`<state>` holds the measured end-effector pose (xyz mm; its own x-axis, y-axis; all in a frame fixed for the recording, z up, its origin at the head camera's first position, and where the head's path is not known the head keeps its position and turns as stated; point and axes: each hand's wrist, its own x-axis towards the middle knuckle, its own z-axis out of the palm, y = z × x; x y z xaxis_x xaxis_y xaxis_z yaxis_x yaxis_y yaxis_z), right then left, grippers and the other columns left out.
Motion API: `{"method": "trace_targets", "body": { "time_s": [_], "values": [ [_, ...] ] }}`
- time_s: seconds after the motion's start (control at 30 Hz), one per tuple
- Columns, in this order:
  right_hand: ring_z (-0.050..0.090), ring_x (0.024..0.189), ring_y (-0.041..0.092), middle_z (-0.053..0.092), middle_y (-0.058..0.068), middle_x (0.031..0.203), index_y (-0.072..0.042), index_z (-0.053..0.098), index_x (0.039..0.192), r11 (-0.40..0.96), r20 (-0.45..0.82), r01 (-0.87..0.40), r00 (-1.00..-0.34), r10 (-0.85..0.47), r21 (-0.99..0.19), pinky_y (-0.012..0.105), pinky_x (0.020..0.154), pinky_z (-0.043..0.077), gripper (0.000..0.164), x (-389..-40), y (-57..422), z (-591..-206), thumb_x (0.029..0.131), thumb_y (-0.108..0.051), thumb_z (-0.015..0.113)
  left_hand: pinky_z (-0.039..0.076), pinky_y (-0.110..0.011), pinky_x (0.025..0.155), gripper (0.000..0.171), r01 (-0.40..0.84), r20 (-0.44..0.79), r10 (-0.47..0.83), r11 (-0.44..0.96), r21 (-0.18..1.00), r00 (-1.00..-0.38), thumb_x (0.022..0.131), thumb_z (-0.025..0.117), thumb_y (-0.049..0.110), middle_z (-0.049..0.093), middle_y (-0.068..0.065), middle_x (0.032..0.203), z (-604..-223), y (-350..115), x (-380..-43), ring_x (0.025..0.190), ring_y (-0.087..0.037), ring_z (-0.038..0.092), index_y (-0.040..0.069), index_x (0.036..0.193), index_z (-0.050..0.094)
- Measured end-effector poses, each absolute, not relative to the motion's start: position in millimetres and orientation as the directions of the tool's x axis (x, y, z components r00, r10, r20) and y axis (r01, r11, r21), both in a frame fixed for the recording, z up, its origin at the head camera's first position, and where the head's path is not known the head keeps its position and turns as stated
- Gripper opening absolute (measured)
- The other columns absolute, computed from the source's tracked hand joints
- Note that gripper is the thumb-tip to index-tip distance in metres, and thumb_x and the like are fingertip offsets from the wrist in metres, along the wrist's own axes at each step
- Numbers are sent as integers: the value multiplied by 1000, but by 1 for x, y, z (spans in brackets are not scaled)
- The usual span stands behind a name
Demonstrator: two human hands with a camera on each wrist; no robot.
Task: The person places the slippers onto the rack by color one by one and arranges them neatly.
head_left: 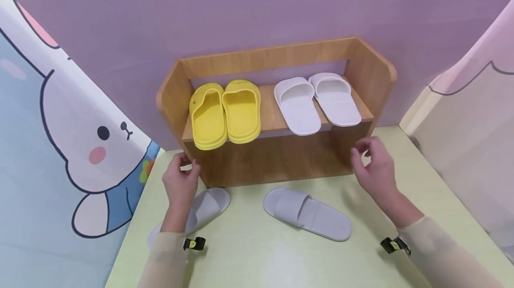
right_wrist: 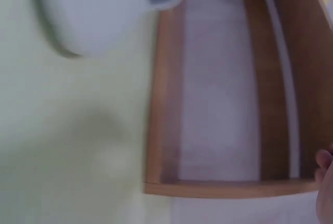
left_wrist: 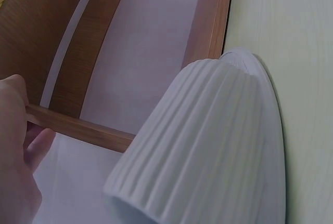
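A wooden shoe rack [head_left: 277,154] stands on the floor against a purple wall. With thumb and fingers on either side, my left hand [head_left: 181,181] grips the front edge of its left side panel. My right hand [head_left: 375,167] has curled fingers at the right panel's front edge; in the right wrist view, which is blurred, only its fingertips [right_wrist: 323,164] show. Yellow clogs [head_left: 209,118] and white slippers [head_left: 299,107] sit side by side on the upper shelf. A grey slipper [head_left: 209,210] lies partly behind my left wrist, its ribbed strap [left_wrist: 192,146] large in the left wrist view.
Another grey slipper [head_left: 309,214] lies on the pale floor [head_left: 261,256] in front of the rack, between my arms. A cloth with a cartoon rabbit [head_left: 80,136] hangs on the left. More pale cloth [head_left: 470,114] borders the right side.
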<state>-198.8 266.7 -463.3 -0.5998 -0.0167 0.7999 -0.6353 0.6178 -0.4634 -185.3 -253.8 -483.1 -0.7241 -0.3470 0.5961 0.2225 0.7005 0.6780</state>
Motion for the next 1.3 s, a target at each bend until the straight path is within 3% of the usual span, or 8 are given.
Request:
{"method": "trace_targets", "body": {
  "time_s": [0.07,0.17,0.33,0.47,0.6,0.8,1.3],
  "values": [
    [64,87,27,69,14,100,8,66,113,612,757,-654,-640,-133,-445,25,75,50,24,-194,264,-473,92,0,75,49,-2,73,21,221,600,-347,705,674,-721,99,80,10,78,-11,105,-483,-254,-186,94,-25,75,3,117,72],
    [65,95,27,70,12,112,6,65,126,617,638,-660,-705,-309,-429,34,79,57,40,-186,257,-486,92,-5,82,49,-2,73,21,224,604,-347,706,671,-717,98,79,10,78,-11,104,-484,-253,-186,93,-26,76,3,116,72],
    [63,113,26,64,10,133,-3,59,147,638,388,-627,-779,-493,-448,53,94,61,66,-171,246,-506,96,-32,88,49,-2,73,20,220,597,-348,703,676,-722,99,78,10,78,-11,104,-485,-252,-186,94,-29,76,3,116,71],
    [63,120,27,62,8,135,-11,55,154,647,284,-604,-794,-537,-465,54,101,60,81,-161,240,-520,92,-50,90,49,-3,73,20,206,589,-352,707,676,-727,99,78,11,78,-10,104,-486,-251,-186,94,-27,76,4,116,72],
    [63,123,26,62,8,138,-16,55,158,647,256,-627,-775,-578,-434,55,103,58,90,-153,234,-529,87,-56,92,49,-2,73,20,214,599,-350,709,672,-720,99,79,11,78,-11,104,-485,-251,-185,93,-25,76,3,116,71],
    [63,119,24,63,4,136,-14,57,158,688,225,-632,-773,-593,-356,51,99,58,99,-143,228,-538,82,-70,88,48,-1,73,20,223,605,-345,709,669,-718,99,79,11,78,-12,105,-484,-250,-184,94,-27,76,2,116,72],
    [54,103,14,59,-3,121,-13,53,161,705,196,-616,-785,-588,-351,35,83,53,116,-134,219,-542,70,-71,96,47,0,72,20,213,607,-358,712,669,-709,99,78,11,79,-12,106,-483,-249,-185,94,-27,76,2,115,72]
  ]
}}
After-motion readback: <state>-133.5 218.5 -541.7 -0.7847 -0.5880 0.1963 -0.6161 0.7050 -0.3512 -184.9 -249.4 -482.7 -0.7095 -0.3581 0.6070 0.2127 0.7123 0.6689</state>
